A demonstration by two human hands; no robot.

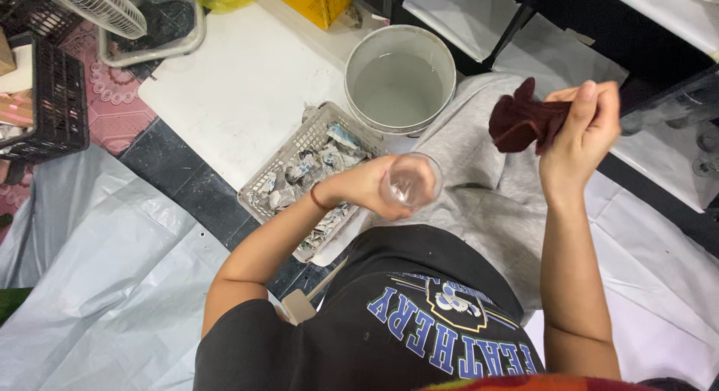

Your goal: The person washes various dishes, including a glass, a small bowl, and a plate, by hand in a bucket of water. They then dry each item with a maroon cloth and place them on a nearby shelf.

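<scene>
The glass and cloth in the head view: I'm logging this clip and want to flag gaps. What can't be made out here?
- Glass: the left hand covers its lower part; motion blur hides whether it is clean.
- Dark red cloth: the right hand bunches it, so its full shape is hidden.
- Basket: the left forearm crosses it; the crumpled paper scraps are too small to identify.
- Bucket: its contents are unclear.

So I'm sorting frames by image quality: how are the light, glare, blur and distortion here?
Head view: light is even and soft, shadows faint; the clear glass in the left hand looks washed out and slightly smeared; the dark red cloth in the right hand is sharper; the white board is bright, near overexposed; wide-angle bending shows at the edges.
</scene>
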